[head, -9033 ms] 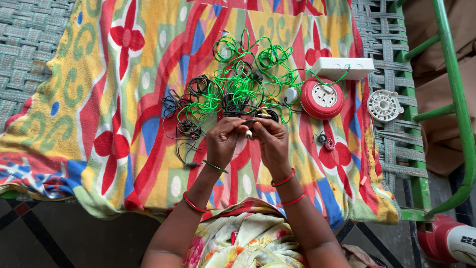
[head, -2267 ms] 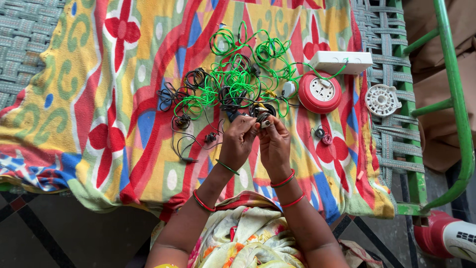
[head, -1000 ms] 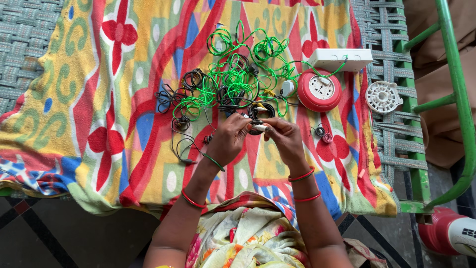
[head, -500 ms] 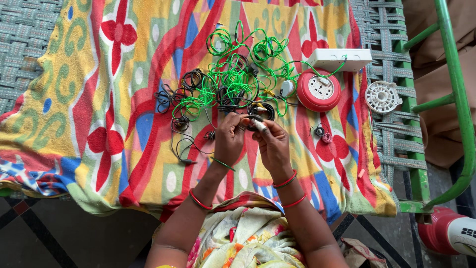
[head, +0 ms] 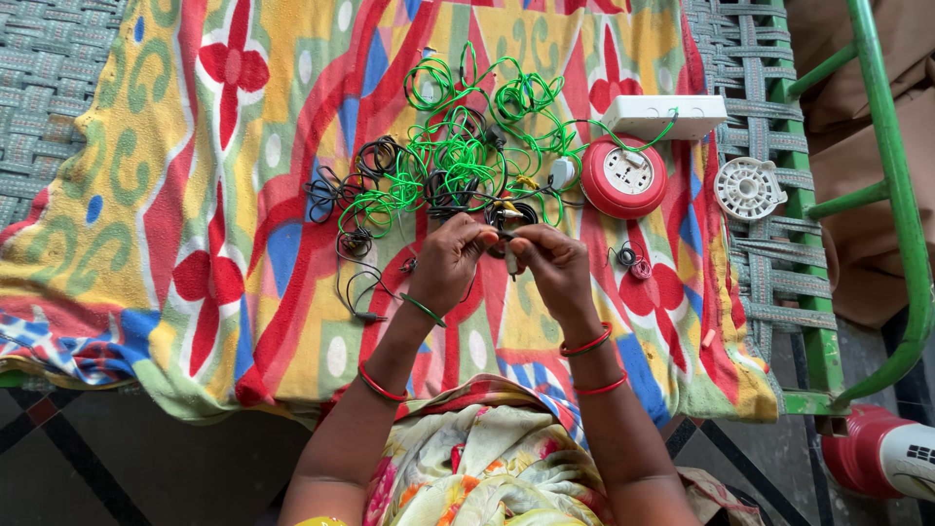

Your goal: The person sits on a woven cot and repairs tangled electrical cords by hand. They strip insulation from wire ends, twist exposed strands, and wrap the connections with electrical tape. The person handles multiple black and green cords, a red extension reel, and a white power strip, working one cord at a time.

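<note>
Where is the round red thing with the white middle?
In the head view, the round red disc lies on the colourful cloth, right of the green wires, just below the white box.

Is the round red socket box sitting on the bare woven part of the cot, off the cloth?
No, the round red socket box rests on the patterned cloth, beside the green wires.

**Bright cloth, green wire**

The cloth (head: 195, 195) is yellow with red flowers, blue patches and green swirls. Tangled wire (head: 458, 146) is vivid green, mixed with black cords (head: 375, 161). The round socket (head: 623, 177) is red with a white face; the box (head: 664, 115) is white. Bangles (head: 584, 344) look red, perhaps one green.
</note>
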